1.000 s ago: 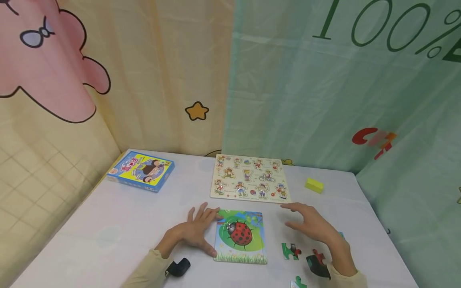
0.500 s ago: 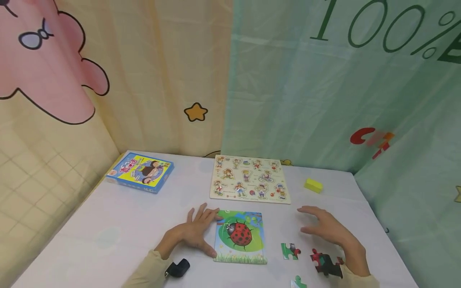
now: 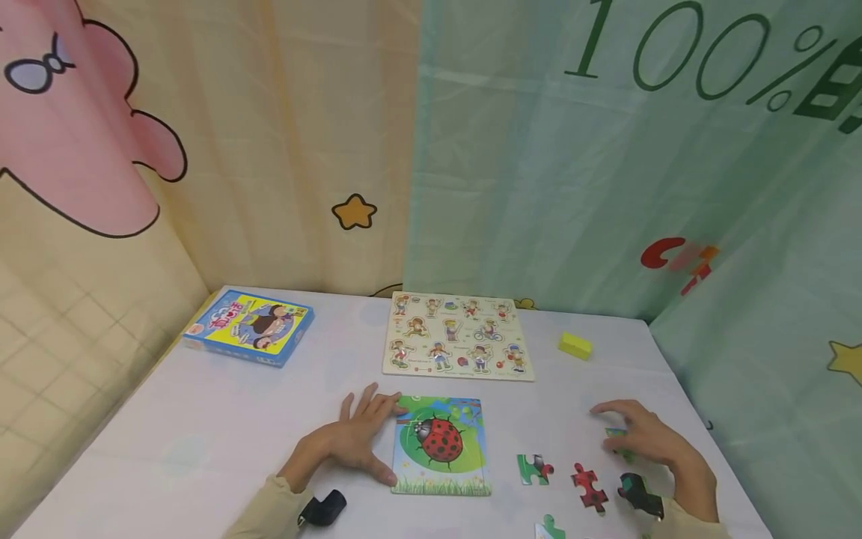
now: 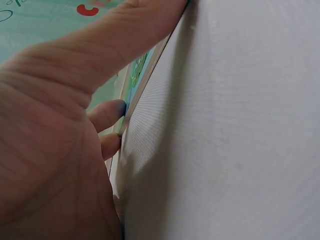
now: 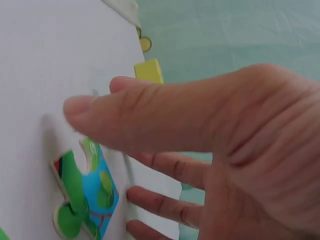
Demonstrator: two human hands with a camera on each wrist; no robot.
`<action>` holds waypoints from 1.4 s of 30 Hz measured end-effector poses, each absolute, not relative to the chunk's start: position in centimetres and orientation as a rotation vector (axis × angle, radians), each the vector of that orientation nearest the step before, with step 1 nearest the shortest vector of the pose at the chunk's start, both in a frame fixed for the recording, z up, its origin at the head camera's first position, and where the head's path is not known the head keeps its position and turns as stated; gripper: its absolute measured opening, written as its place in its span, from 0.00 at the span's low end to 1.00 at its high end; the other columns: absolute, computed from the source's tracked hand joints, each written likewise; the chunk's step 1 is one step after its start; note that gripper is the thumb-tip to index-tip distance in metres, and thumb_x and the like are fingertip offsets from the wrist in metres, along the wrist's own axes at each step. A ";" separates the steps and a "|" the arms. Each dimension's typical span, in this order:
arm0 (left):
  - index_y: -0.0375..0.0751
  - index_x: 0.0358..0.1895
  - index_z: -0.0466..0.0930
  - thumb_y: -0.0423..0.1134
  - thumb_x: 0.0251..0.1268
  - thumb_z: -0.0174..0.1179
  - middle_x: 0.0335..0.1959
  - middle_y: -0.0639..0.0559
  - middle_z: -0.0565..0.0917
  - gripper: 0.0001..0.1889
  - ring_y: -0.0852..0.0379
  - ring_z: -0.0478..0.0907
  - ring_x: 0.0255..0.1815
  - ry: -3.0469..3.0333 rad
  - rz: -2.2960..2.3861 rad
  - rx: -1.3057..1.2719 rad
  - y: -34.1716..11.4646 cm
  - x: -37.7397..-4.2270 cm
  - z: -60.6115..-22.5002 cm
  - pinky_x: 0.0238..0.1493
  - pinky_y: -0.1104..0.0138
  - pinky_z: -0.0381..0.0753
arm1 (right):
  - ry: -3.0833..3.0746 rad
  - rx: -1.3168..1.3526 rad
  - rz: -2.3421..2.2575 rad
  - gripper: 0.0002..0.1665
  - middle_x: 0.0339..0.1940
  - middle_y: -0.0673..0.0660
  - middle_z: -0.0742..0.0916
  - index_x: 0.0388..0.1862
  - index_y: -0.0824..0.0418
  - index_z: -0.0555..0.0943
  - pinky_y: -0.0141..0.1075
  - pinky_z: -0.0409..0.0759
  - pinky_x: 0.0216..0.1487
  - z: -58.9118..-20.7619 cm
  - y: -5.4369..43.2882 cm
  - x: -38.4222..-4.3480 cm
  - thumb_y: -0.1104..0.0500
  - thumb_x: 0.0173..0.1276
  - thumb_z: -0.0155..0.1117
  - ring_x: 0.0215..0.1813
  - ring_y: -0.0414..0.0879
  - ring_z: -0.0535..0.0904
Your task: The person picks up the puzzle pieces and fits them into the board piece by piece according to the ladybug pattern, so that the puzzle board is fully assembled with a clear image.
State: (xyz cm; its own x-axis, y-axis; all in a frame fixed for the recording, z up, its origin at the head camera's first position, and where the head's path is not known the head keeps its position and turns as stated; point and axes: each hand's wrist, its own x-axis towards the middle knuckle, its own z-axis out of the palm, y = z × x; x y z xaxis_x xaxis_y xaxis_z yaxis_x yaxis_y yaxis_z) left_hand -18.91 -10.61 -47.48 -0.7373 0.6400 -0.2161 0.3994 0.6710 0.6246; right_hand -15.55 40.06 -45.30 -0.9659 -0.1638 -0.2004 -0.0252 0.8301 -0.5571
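Observation:
My left hand [image 3: 357,442] lies along the left edge of a ladybug puzzle board [image 3: 441,479], its thumb at the lower corner and its fingertips at the upper one. In the left wrist view the straight thumb [image 4: 100,50] and two fingertips meet the board's thin edge. My right hand [image 3: 653,438] hovers over a green and blue jigsaw piece [image 5: 97,187], thumb and index finger spread apart with nothing between them. In the head view the hand partly covers that piece. Nearer me lie a red jigsaw piece [image 3: 589,486] and a green, black and red one [image 3: 532,469].
Another green piece [image 3: 551,528] is cut off at the bottom of the head view. Behind the ladybug board lies a wooden board of figures [image 3: 458,337]. A blue and yellow box [image 3: 252,326] sits at the back left, a yellow block [image 3: 575,346] at the back right.
My right hand has moved right, away from the ladybug board, to over the green and blue piece, uncovering the red piece. The left hand keeps its place on the board.

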 end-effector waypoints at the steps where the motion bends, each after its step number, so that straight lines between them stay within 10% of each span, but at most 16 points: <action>1: 0.46 0.73 0.59 0.59 0.40 0.80 0.80 0.40 0.53 0.56 0.29 0.29 0.81 2.466 0.779 0.808 -10.6 -18.9 -47.5 0.72 0.29 0.25 | 2.765 -0.137 -0.840 0.28 0.63 0.73 0.74 0.58 0.63 0.80 0.68 0.72 0.59 -45.4 40.4 -15.6 0.62 0.57 0.76 0.64 0.73 0.68; 42: 0.49 0.72 0.60 0.61 0.40 0.79 0.80 0.42 0.52 0.54 0.30 0.30 0.81 2.485 0.733 0.795 -10.4 -19.1 -47.9 0.72 0.29 0.27 | 2.753 -0.208 -0.964 0.16 0.45 0.57 0.85 0.49 0.65 0.81 0.34 0.80 0.43 -45.8 40.1 -16.6 0.64 0.62 0.71 0.44 0.39 0.77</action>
